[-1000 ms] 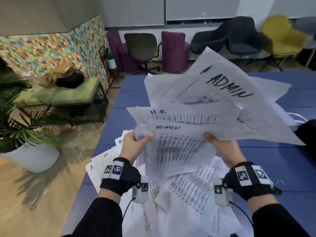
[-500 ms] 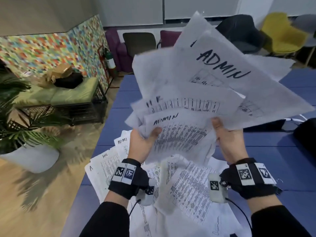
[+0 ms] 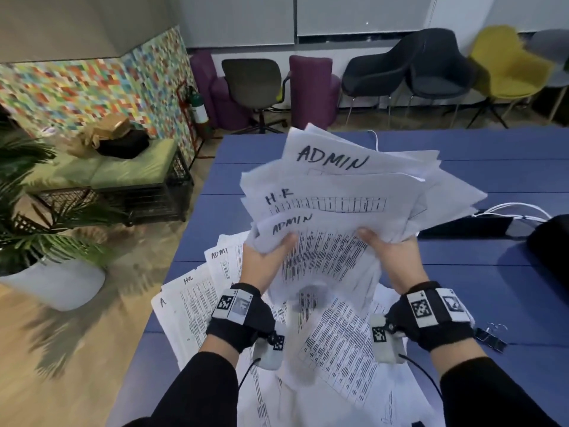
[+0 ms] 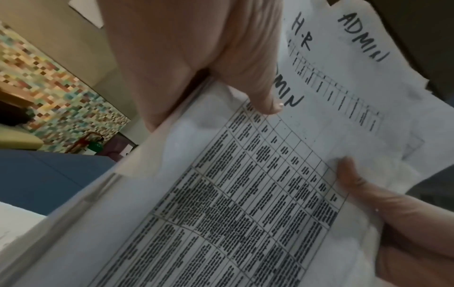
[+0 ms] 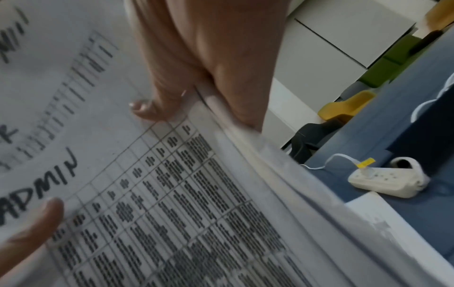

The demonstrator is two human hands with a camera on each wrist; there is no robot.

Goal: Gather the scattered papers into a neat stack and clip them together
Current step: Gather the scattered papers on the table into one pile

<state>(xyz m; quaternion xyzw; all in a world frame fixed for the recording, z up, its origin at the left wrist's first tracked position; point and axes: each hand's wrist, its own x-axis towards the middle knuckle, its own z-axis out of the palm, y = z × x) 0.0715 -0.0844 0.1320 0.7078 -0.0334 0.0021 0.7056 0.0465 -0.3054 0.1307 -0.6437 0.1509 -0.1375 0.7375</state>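
Note:
I hold a fanned bundle of printed papers point(image 3: 338, 211) above the blue table point(image 3: 492, 272), sheets headed ADMIN and H.R in marker. My left hand point(image 3: 264, 257) grips the bundle's left edge with the thumb on top; the same bundle of papers point(image 4: 245, 194) fills the left wrist view. My right hand point(image 3: 388, 251) grips the right edge, thumb on the top sheet of the papers point(image 5: 172, 194). More loose sheets point(image 3: 197, 306) lie spread on the table under my wrists. A black binder clip point(image 3: 491, 335) lies on the table beside my right wrist.
A black object point(image 3: 551, 241) and white cables point(image 3: 517, 211) sit at the table's right. A white power strip point(image 5: 383, 178) lies there too. Chairs point(image 3: 255, 84) line the far wall. A potted plant point(image 3: 46, 241) and a green bench point(image 3: 123, 171) stand left of the table.
The bundle has dropped lower and tilted away from me, and the fanned sheets have drawn closer together. Both hands keep their grip on its edges.

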